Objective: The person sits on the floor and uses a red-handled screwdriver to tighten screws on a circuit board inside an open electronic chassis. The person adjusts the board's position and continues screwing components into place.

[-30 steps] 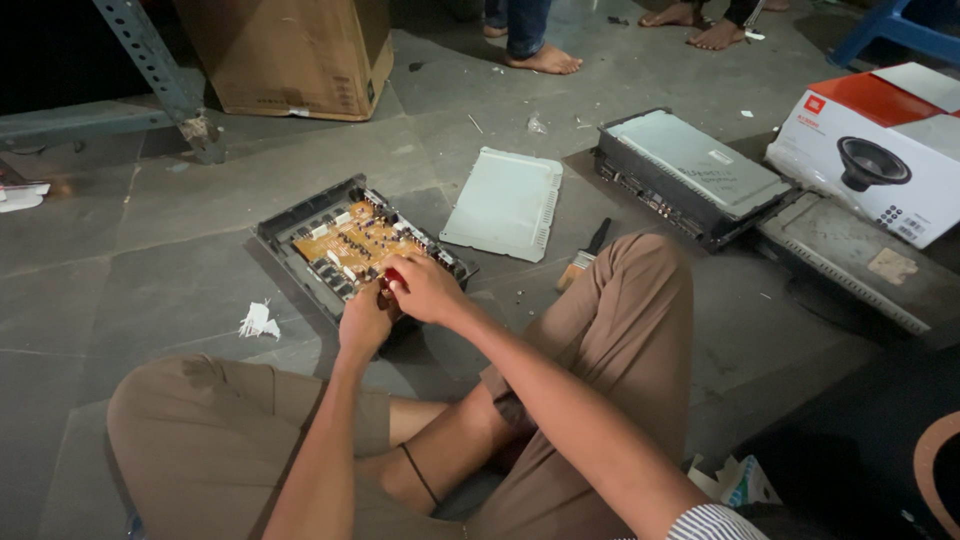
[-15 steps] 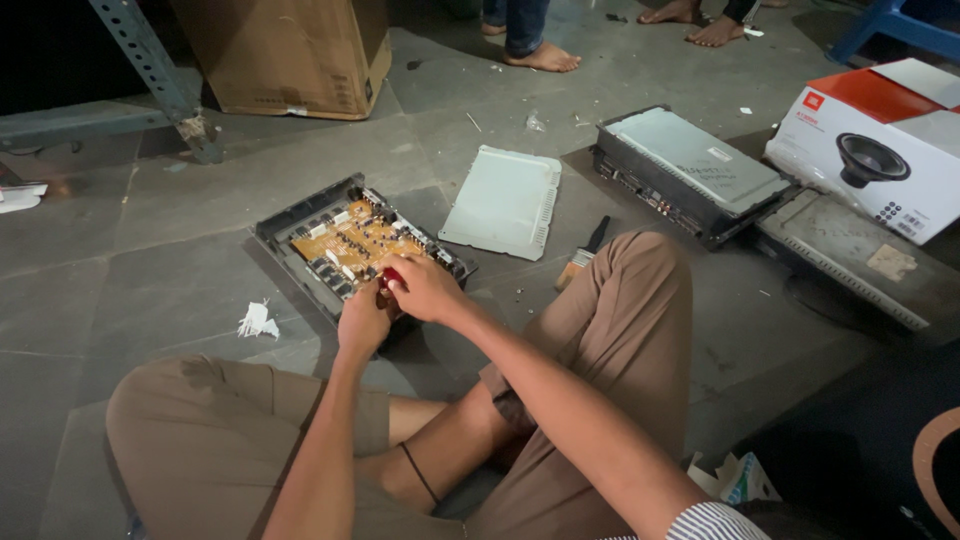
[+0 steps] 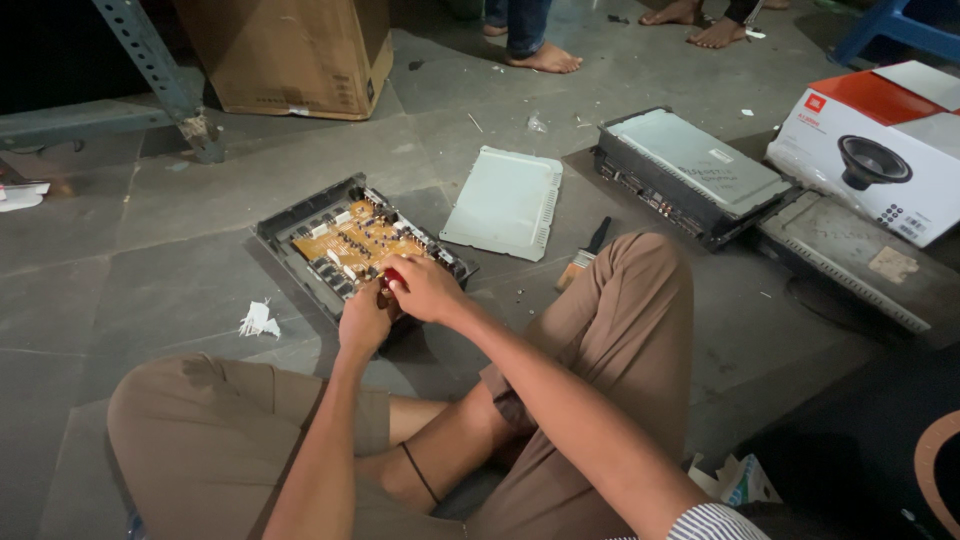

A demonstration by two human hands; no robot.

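An opened amplifier chassis with an orange circuit board lies on the stone floor in front of my crossed legs. My right hand is shut on a red-handled screwdriver, its tip down at the board's near edge. My left hand rests against the chassis's near corner, touching my right hand and steadying the tool; its fingers are curled. The tool's shaft is mostly hidden by my hands.
The removed pale cover plate lies right of the chassis, with a paintbrush beside my knee. Two more closed amplifiers and a speaker carton sit at right. A cardboard box, metal rack leg, other people's bare feet.
Nothing has visibly moved; both hands stay at the board's near edge.
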